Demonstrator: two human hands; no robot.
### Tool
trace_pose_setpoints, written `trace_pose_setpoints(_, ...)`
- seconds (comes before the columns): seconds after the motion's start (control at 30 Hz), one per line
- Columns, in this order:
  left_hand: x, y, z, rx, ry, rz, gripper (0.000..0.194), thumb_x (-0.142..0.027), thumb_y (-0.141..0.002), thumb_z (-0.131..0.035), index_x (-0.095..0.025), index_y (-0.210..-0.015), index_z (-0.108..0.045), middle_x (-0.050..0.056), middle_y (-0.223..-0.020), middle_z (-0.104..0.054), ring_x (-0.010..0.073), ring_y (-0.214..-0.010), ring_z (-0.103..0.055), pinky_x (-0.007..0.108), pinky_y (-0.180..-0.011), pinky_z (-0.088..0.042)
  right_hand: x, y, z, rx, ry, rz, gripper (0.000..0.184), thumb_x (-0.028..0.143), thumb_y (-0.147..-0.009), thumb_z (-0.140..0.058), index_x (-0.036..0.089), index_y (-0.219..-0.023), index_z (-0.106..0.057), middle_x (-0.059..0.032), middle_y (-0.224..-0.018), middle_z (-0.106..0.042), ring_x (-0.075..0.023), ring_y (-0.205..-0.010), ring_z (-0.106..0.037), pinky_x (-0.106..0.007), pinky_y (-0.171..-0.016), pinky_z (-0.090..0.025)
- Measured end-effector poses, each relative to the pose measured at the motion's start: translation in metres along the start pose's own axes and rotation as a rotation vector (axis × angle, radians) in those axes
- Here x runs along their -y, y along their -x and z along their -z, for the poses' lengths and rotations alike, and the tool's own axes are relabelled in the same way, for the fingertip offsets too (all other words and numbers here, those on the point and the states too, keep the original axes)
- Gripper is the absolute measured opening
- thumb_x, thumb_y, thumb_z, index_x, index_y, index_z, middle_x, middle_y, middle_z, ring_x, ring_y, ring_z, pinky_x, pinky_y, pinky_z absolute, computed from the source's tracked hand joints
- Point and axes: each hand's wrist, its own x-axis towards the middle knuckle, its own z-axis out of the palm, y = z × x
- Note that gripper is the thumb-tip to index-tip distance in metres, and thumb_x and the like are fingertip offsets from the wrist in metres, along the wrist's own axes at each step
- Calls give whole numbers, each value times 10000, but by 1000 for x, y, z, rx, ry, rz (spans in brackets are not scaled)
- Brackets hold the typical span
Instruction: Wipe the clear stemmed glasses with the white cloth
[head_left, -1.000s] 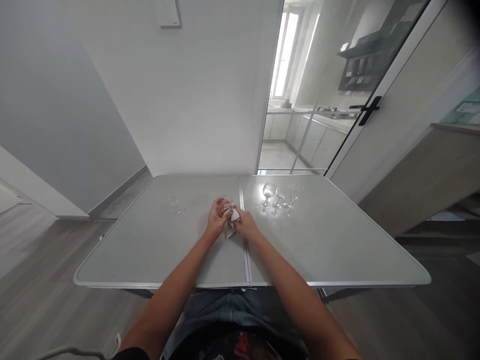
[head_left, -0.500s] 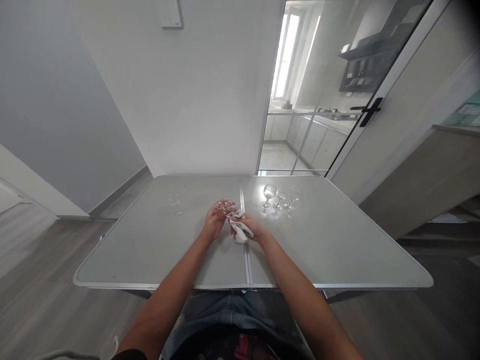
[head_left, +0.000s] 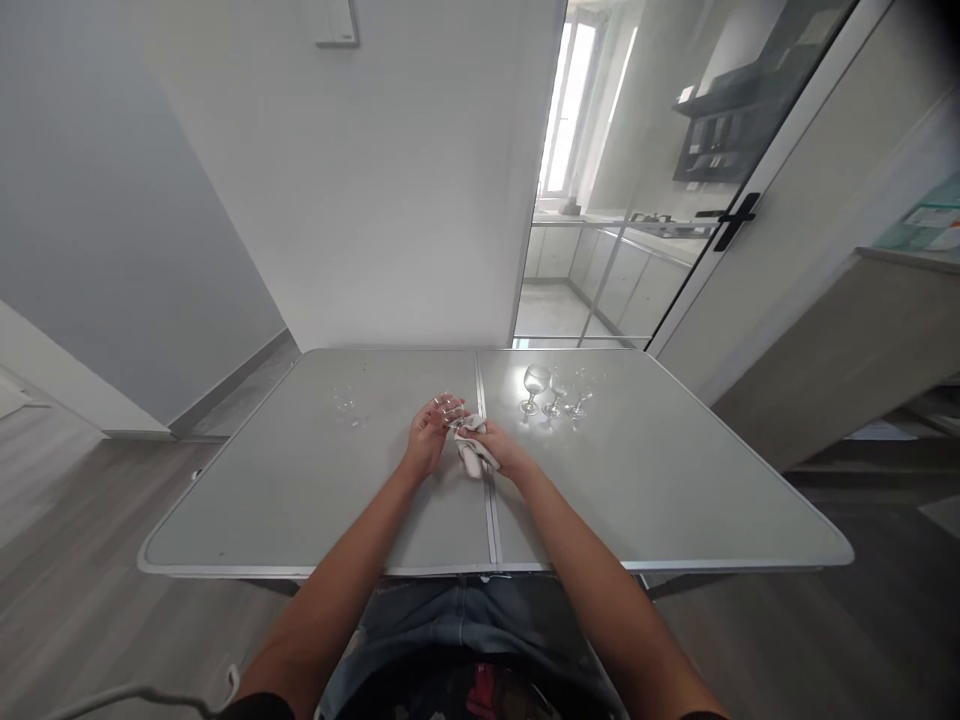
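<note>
My left hand [head_left: 426,437] is closed around a clear glass [head_left: 448,404], whose bowl tilts up over my fingers. A white cloth [head_left: 474,447] is gripped in my right hand [head_left: 501,447] and pressed against the lower part of that glass. Part of the cloth hangs down below my fingers. The glass's stem and foot are mostly covered by the cloth and fingers. Both hands are above the middle of the grey table [head_left: 315,500], near its centre seam.
Right of my hands stand several stemmed glasses, among them a large round wine glass [head_left: 535,386] and a smaller glass [head_left: 577,404]. Another clear glass [head_left: 347,405], faint against the tabletop, is at the left. Behind the table are a wall [head_left: 390,200] and a glass door.
The whole view has shifted slightly. My right hand and the cloth have turned a little against the glass; my left hand keeps its hold.
</note>
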Motion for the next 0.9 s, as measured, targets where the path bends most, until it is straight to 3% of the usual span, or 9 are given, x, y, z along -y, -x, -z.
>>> trace_pose_setpoints(0.1,6,-2,-2,-87,-100,-89,592,-517,-773,-783,-182,-1221,-589,166,-1233,-676,285,-1045,-705,445,-986,-499,-4,-2,-6,-298,521,88,146,263,-804,-609,199,-934,-624,-52,-842,-669,-203,-797,-605,-279,-718,-415)
trace_pose_setpoints(0.17,4,-3,-1,-71,-81,-85,598,-510,-770,-788,-185,-1230,-587,167,-1258,-665,292,-1067,-699,446,-996,-494,-5,-2,-10,-350,634,103,177,229,-801,-597,209,-974,-623,-55,-872,-673,-208,-826,-602,-280,-732,-408)
trace_pose_setpoints(0.23,-3,-3,3,6,-3,-8,609,-520,-761,-793,-164,-1220,-610,184,-1272,-660,313,-1086,-691,470,-1007,-486,-2,-1,-11,-245,414,65,146,307,-822,-616,202,-923,-609,-33,-786,-644,-191,-741,-583,-278,-695,-416)
trace_pose_setpoints(0.37,-17,0,9,158,114,130,711,-516,-640,-877,-124,-1194,-663,212,-1298,-646,353,-1121,-671,496,-1046,-452,7,4,-4,200,-330,-125,355,522,-793,-672,192,-848,-554,25,-623,-520,-148,-550,-503,-303,-611,-458)
trace_pose_setpoints(0.43,-17,0,8,151,118,131,699,-524,-665,-860,-139,-1212,-659,201,-1307,-644,346,-1122,-671,490,-1047,-450,8,4,1,300,-466,-179,388,557,-782,-667,194,-840,-545,39,-600,-484,-141,-524,-477,-322,-607,-473)
trace_pose_setpoints(0.5,-12,0,5,91,83,100,632,-538,-739,-804,-159,-1220,-645,190,-1294,-653,331,-1104,-682,487,-1027,-464,7,2,3,195,-369,-156,376,553,-786,-656,194,-823,-548,25,-621,-508,-142,-546,-483,-311,-619,-459)
trace_pose_setpoints(0.7,6,-5,1,-73,-133,-93,611,-524,-770,-782,-203,-1251,-583,167,-1275,-665,283,-1061,-699,439,-986,-503,-5,-4,-9,-349,549,68,194,301,-790,-625,204,-959,-620,-51,-846,-648,-200,-795,-572,-278,-726,-381)
trace_pose_setpoints(0.8,1,-6,6,-28,-59,-16,563,-526,-800,-754,-183,-1224,-612,180,-1301,-650,296,-1056,-704,453,-980,-505,-5,-3,-12,-302,463,61,192,336,-803,-625,200,-937,-620,-41,-805,-642,-187,-749,-561,-270,-701,-379)
trace_pose_setpoints(0.9,-11,-5,9,104,40,120,585,-527,-759,-789,-149,-1185,-656,205,-1316,-638,332,-1071,-699,485,-999,-488,1,1,-7,-41,-19,-31,295,484,-811,-637,197,-845,-575,8,-684,-567,-151,-617,-514,-272,-635,-409)
